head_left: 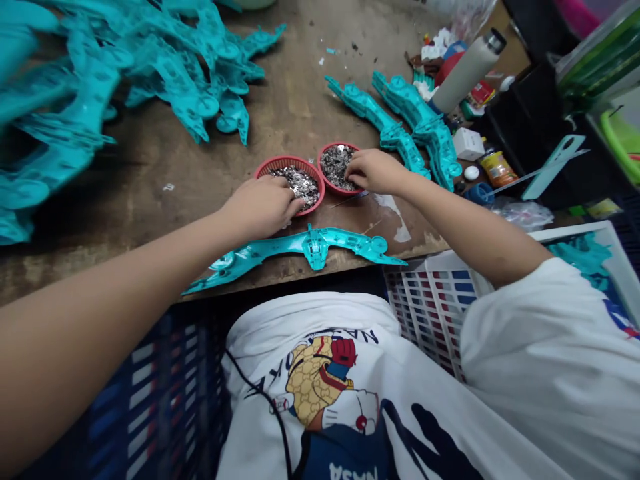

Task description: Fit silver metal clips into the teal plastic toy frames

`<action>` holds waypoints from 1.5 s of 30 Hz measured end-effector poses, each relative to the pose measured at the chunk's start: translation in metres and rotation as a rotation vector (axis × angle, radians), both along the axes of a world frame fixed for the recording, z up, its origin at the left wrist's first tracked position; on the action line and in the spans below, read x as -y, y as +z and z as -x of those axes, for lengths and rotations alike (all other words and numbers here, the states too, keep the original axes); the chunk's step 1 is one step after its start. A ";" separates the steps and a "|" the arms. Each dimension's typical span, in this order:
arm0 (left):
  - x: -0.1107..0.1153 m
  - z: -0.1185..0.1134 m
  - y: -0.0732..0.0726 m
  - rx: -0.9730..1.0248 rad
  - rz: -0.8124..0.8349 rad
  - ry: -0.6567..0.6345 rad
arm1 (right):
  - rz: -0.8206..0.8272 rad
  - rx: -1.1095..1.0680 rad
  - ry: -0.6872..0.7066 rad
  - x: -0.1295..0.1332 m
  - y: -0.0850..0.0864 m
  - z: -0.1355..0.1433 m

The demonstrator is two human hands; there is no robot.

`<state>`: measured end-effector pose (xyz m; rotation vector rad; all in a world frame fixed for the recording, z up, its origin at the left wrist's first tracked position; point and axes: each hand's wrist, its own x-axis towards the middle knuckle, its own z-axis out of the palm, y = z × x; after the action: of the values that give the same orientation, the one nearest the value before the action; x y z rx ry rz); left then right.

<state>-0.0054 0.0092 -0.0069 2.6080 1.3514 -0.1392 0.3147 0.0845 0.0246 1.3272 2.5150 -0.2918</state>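
Fingers (353, 176) of the right hand (379, 170) are bunched at the small metal pieces (334, 159) in the right-hand red basket (341, 192), and over on the other side the left hand (265, 203) curls its fingers over the near rim of the left-hand red basket (275, 163); whether either one pinches a piece, I cannot tell! The baskets sit just beside each other, in from the near edge of the worktop (150, 173). Right along that edge lies a turquoise frame (316, 250), its left end by the left forearm. Two more turquoise frames (420, 120) lie towards the right edge, near a pale bottle (465, 73), while a turquoise heap (170, 73) crowds the far left corner.
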 end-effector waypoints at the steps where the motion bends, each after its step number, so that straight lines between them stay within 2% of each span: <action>1: -0.002 0.001 0.000 0.007 -0.004 -0.004 | -0.012 -0.003 -0.012 0.000 0.001 0.001; 3: -0.006 0.002 -0.001 0.010 -0.018 -0.010 | -0.030 -0.006 -0.022 0.001 0.004 0.001; 8: -0.007 0.004 -0.007 0.030 0.021 -0.057 | 0.032 0.063 0.052 0.002 0.007 0.001; 13: -0.005 0.005 -0.012 0.024 0.021 -0.046 | -0.025 0.056 0.038 0.002 0.006 0.005; 15: -0.005 0.004 -0.009 -0.021 0.004 -0.070 | -0.071 0.006 -0.004 0.001 0.007 0.005; 20: -0.004 0.000 0.004 -0.093 -0.018 -0.087 | -0.125 -0.144 -0.210 0.004 0.013 -0.002; 23: -0.005 -0.001 0.005 -0.074 -0.016 -0.082 | -0.134 -0.174 -0.251 0.008 0.014 -0.008; 25: -0.007 0.000 0.001 -0.018 -0.001 -0.072 | -0.117 -0.140 -0.212 0.010 0.013 -0.009; 29: -0.013 0.003 -0.009 0.097 0.050 -0.048 | -0.037 -0.035 -0.042 0.011 0.004 -0.007; 31: -0.014 0.005 -0.010 0.117 0.063 -0.040 | -0.017 -0.028 -0.034 0.010 -0.002 -0.006; 35: -0.015 0.006 -0.003 0.168 0.157 0.027 | -0.018 -0.074 -0.072 0.007 -0.009 -0.006; 39: -0.016 0.008 0.006 0.176 0.289 0.085 | -0.022 -0.078 -0.070 0.007 -0.006 -0.007; 42: -0.017 0.010 0.009 0.164 0.279 0.093 | -0.048 -0.092 -0.071 0.010 -0.001 -0.007; 45: -0.015 0.011 0.011 0.175 0.272 0.110 | -0.061 -0.155 -0.155 0.014 0.003 -0.006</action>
<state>-0.0162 0.0245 0.0041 2.2615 1.3098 -0.0697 0.3206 0.0708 0.0274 1.5847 2.5682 -0.3671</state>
